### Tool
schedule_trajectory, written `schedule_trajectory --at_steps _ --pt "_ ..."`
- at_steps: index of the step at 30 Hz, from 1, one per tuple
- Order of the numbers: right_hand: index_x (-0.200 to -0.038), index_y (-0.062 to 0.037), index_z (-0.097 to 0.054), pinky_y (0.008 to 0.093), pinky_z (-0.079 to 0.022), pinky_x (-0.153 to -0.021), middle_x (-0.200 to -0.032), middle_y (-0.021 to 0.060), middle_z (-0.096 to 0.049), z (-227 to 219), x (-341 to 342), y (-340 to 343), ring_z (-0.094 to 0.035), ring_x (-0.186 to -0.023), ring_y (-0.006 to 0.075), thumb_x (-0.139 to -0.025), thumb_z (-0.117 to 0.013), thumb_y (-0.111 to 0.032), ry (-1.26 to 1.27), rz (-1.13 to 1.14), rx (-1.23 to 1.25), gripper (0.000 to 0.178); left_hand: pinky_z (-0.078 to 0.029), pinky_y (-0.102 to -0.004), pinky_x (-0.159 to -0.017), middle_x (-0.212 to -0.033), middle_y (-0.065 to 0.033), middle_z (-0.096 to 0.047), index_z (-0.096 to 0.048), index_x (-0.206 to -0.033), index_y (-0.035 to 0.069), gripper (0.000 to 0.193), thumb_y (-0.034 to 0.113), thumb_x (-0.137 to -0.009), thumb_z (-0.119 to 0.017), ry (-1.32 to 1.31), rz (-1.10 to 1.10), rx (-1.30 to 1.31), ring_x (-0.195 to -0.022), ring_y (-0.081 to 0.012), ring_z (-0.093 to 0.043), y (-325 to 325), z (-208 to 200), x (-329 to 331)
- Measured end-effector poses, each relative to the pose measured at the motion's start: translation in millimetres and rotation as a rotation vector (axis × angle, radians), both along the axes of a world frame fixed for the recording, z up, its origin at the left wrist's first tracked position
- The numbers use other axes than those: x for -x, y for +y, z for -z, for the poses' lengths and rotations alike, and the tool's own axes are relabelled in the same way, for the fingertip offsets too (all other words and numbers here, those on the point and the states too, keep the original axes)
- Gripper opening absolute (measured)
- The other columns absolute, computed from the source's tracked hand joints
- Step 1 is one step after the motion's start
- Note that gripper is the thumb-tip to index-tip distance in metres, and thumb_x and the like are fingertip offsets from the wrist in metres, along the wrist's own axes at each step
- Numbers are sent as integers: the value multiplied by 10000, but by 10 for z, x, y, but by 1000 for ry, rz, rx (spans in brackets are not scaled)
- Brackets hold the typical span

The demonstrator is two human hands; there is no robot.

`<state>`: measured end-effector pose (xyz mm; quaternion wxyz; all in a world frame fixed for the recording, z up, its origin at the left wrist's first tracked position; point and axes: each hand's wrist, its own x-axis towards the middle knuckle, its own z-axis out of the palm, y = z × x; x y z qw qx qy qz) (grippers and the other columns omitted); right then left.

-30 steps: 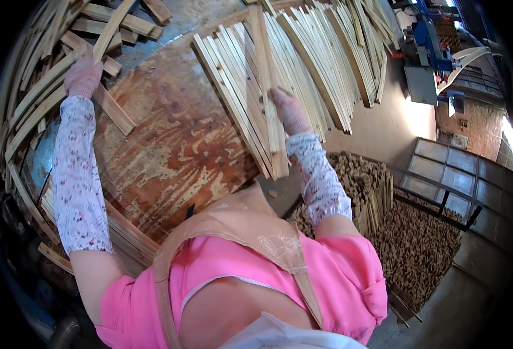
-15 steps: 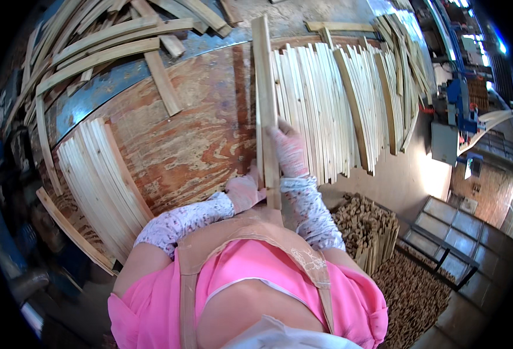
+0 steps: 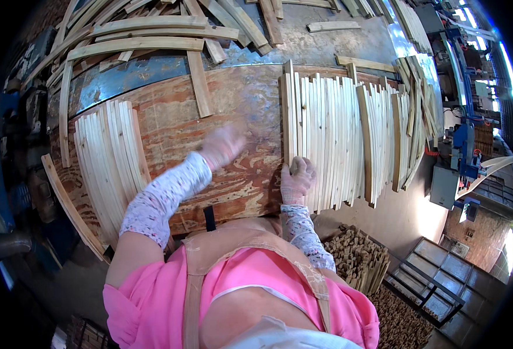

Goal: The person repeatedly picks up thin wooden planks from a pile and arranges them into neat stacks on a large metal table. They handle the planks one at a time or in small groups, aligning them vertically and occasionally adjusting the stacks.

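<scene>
Many wood slats (image 3: 338,139) just above right hand (image 3: 296,180), touching, left hand (image 3: 223,146) apart

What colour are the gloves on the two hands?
Pale pink, seen in the head view: right hand rests on the wooden slats; left hand is blurred.

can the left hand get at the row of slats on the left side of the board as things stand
Probably yes. The left hand hovers empty over bare board, and nothing lies between it and the left row of slats.
</scene>
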<state>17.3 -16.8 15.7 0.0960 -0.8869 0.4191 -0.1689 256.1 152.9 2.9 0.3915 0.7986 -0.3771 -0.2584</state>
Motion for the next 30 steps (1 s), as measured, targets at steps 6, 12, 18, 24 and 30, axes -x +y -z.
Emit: schedule_trajectory --at_steps 6,12,18,24,30 --pt "-1356 -147 -674 547 -477 -1079 -1301 162 -654 -21 -42 13 -593 -1247 399 -822 -834 -275 53 -35 69 572 -538 -473 -1022 -1254 -229 -727 -684 -1398 112 511 470 -1046 -588 -49 -237 66 -1198 -393 -687 -806 -174 -1075" --pt "-1465 -115 -599 566 -471 -1071 -1266 202 -638 63 -9 -19 -588 -1208 418 -834 -832 -302 35 -41 78 698 -486 -473 -1120 -1394 -212 -691 -616 -1483 113 615 532 -1032 -594 -90 -215 -3 -1311 -398 -639 -2180 -313 -1180" --pt "-1491 -95 -572 540 -483 -1055 -1227 184 -678 -2 -28 -51 -621 -1181 407 -862 -828 -249 -119 -72 29 697 -496 -464 -1112 -1395 -199 -698 -678 -1401 117 587 523 -978 -651 -22 -31 -231 -1300 -391 -648 -2626 -466 -1457" --pt "-1482 -55 -581 518 -531 -984 -1177 201 -711 -175 -1 -66 -662 -1108 402 -913 -776 -218 -100 -93 -83 623 -536 -382 -1042 -1278 -119 -744 -698 -1331 66 447 318 -962 -710 96 -30 191 -1170 -258 -702 -2228 -948 -1343" --pt "-1580 -94 -506 517 -568 -863 -1167 265 -694 -406 86 -177 -692 -975 455 -966 -720 -201 -174 -33 -254 659 -329 -401 -1267 -1610 -274 -461 -307 -1630 -87 816 362 -1029 -627 593 -395 324 -1508 -383 -439 -1475 -62 -44"
